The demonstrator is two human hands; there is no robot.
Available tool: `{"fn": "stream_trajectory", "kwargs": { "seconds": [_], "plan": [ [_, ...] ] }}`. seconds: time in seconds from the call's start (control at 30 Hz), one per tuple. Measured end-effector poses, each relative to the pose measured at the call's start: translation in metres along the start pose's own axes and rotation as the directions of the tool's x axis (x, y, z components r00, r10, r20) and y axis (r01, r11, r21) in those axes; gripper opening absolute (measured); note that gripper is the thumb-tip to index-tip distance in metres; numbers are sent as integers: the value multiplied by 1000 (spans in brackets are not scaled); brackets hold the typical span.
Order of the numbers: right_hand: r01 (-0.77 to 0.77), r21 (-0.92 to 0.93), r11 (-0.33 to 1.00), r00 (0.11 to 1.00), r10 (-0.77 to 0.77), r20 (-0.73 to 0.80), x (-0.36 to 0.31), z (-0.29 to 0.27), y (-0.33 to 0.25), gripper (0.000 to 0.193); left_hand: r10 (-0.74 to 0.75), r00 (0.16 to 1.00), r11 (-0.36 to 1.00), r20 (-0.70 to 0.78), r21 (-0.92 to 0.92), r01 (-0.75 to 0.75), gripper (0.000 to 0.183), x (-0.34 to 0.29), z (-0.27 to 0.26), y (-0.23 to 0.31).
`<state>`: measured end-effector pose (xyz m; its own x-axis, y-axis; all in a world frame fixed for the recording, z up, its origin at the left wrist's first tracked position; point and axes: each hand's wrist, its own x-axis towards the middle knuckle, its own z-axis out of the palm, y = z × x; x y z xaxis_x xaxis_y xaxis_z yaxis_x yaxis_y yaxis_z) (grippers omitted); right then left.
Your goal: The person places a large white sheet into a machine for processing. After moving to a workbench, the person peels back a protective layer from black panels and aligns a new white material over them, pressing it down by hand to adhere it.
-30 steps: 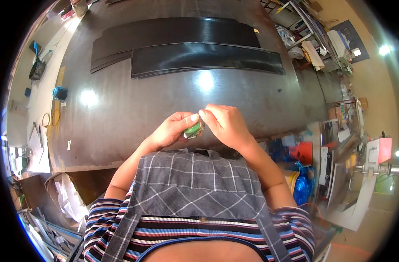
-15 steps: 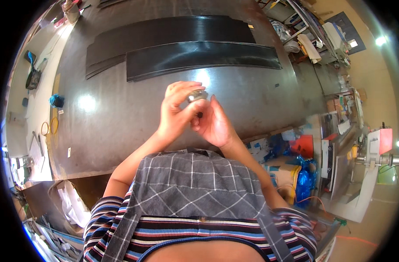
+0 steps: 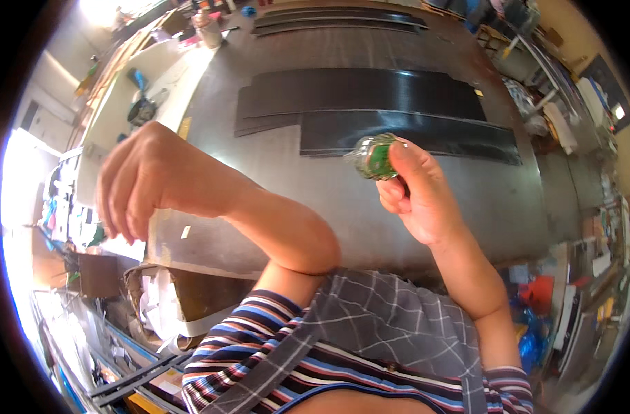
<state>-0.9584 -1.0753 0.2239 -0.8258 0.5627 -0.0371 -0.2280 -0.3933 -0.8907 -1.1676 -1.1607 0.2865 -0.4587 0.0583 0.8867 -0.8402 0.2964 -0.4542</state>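
My right hand (image 3: 422, 193) is raised over the metal-topped table (image 3: 370, 221), thumb and fingers closed on a small, rounded, clear glass-like container (image 3: 375, 157) with a green patch on its side. I cannot make out its exact kind. My left hand (image 3: 142, 183) reaches far left over the table's edge, back of the hand up. Its bent fingers hang down a little apart, and nothing shows in them. What lies beneath the palm is hidden.
Flat dark strips (image 3: 370, 96) lie stacked across the table, with more dark strips (image 3: 335, 24) at the far end. A white ledge (image 3: 184, 76) runs along the left, carrying a dark pan-like item (image 3: 142, 110). Below the left edge stands an open box (image 3: 180, 303) with white material.
Both hands were together at the small container over the table's middle. My left hand has let go and swung far left, while my right hand keeps the container. The view has shifted left.
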Motion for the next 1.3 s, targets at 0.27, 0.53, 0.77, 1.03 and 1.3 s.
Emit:
{"fn": "stream_trajectory", "kwargs": {
  "seconds": [0.27,0.53,0.77,1.03,1.3],
  "plan": [
    [419,-487,766,908,-368,202,21,70,9,24,137,987,990,83,-24,-135,23,-6,6,9],
    [360,-506,783,933,-306,191,26,66,15,24,193,980,981,50,-11,-193,22,-12,5,11],
    [-332,253,909,916,247,315,26,48,14,40,56,992,996,110,-68,-48,21,-12,2,4],
    [-532,617,580,843,291,453,27,55,8,50,-92,992,992,89,-78,99,22,-17,-19,-12],
    [-342,635,693,937,198,288,21,63,7,51,-186,980,982,-75,20,188,26,-26,-31,-19]
  ]
}}
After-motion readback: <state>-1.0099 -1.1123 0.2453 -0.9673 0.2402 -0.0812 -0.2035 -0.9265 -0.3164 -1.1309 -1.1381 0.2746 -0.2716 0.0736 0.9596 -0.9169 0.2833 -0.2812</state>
